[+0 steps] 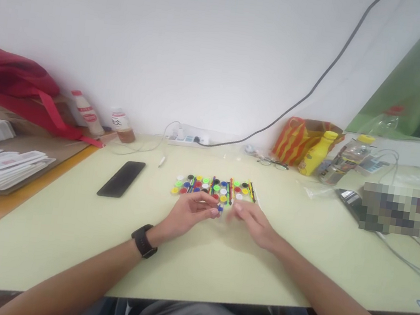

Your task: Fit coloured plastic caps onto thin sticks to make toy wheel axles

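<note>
I have a small blue piece (220,208) at the centre of my clock, with twelve toward the wall; it is up at the fingertips, just on the near side of the coloured discs (198,184). The left hand (189,212), at nine, pinches it between thumb and forefinger, the other fingers loosely curled. The right hand (257,224), at three, is half-curled with thumb and forefinger close together; its fingertips blur, so I cannot tell whether they hold anything. The discs spread across twelve o'clock in groups, with thin coloured sticks (230,191) between them, all on the pale table (103,252).

Farther out, a dark phone (121,179) lies at nine and a black watch (144,240) circles the left wrist at eight. I see a power strip (188,140) at eleven, a striped bag (287,137) at one and a yellow bottle (318,153) at two. A red bag (14,78) sits at ten, loose papers (16,172) at nine.
</note>
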`<action>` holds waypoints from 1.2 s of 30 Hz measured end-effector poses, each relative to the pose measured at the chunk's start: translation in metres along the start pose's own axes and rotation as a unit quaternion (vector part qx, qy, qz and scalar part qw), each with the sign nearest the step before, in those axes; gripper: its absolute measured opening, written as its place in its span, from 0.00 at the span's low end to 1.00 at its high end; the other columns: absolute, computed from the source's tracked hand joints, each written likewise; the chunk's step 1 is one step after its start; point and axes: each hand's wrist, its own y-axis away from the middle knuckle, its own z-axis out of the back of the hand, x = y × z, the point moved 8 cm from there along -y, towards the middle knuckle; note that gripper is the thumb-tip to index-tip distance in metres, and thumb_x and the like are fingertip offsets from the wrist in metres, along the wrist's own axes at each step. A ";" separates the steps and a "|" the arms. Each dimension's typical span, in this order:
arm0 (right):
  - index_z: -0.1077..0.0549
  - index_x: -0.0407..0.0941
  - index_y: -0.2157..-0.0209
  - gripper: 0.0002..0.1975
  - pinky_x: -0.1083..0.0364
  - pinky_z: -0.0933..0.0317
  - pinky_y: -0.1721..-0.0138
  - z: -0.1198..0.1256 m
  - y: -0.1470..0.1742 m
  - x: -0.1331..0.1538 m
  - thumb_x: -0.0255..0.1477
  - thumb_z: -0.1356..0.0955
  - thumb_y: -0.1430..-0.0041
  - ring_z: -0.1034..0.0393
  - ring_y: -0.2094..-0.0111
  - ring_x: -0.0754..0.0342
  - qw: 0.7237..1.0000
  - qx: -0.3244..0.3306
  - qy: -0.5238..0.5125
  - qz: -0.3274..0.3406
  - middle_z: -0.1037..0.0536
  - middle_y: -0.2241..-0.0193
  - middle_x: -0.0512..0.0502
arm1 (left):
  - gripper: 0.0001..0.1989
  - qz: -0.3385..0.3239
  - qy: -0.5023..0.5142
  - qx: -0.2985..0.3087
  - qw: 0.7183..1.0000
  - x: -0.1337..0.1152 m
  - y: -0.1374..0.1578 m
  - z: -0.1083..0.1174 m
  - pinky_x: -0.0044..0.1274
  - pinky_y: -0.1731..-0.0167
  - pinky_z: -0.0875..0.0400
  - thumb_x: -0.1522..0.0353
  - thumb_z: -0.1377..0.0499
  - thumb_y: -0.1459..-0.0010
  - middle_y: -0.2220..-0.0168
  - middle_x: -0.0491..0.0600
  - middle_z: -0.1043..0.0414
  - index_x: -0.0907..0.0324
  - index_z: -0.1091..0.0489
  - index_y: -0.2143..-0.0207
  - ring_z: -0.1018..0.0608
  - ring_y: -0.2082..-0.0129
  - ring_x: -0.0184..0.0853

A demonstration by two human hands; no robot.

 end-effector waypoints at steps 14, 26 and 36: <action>0.31 0.46 0.65 0.16 0.55 0.35 0.65 0.002 -0.005 -0.004 0.43 0.27 0.38 0.34 0.70 0.56 0.998 -0.025 -0.063 -0.016 0.28 0.69 0.50 | 0.15 -0.014 -0.033 0.001 0.999 0.000 -0.001 -0.001 0.30 0.51 0.24 0.63 0.28 0.44 0.56 0.54 0.19 0.62 0.23 0.57 0.18 0.55 0.39; 0.29 0.46 0.62 0.13 0.54 0.35 0.67 0.013 -0.005 -0.002 0.41 0.29 0.35 0.32 0.69 0.54 0.998 -0.056 -0.035 0.006 0.26 0.69 0.48 | 0.16 0.029 0.049 0.016 0.998 0.006 -0.002 -0.003 0.33 0.48 0.25 0.63 0.28 0.43 0.50 0.57 0.19 0.60 0.19 0.53 0.19 0.51 0.43; 0.28 0.46 0.63 0.14 0.54 0.38 0.70 0.031 -0.005 -0.003 0.43 0.29 0.36 0.32 0.71 0.54 0.991 -0.124 -0.044 0.007 0.28 0.72 0.50 | 0.14 0.100 0.200 0.061 0.973 0.010 -0.001 -0.002 0.30 0.44 0.27 0.68 0.30 0.42 0.50 0.54 0.19 0.59 0.19 0.52 0.19 0.49 0.40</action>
